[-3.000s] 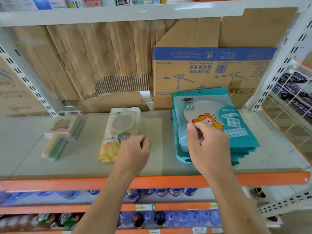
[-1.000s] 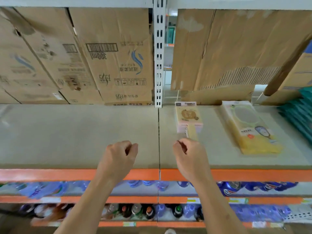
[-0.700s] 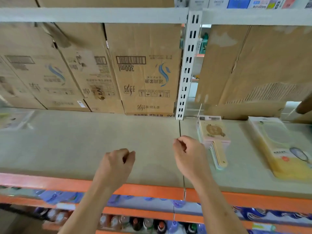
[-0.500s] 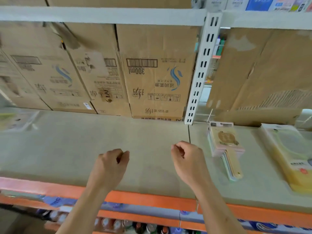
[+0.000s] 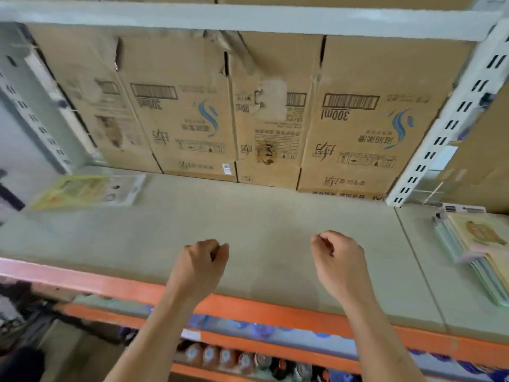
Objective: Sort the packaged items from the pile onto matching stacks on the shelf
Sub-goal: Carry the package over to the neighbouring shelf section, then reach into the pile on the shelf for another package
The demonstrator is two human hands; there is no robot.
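Hovering above the grey shelf board point(image 5: 261, 224): left hand point(image 5: 199, 267) and right hand point(image 5: 340, 264), fingers point(image 5: 219, 248) curled into fists, nothing held. A blurred yellow-green flat packet in clear plastic point(image 5: 85, 190) lies far left near the back, its long axis left-right. The left hand is nearer, so a leftward reach looks likely. The stack of pink-and-green card packs point(image 5: 479, 244) sits at the right edge.

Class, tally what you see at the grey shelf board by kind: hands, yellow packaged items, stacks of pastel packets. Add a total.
Hands: 2 (left hand, right hand)
Yellow packaged item, blurred: 1
Pastel packet stack: 1
Total: 4
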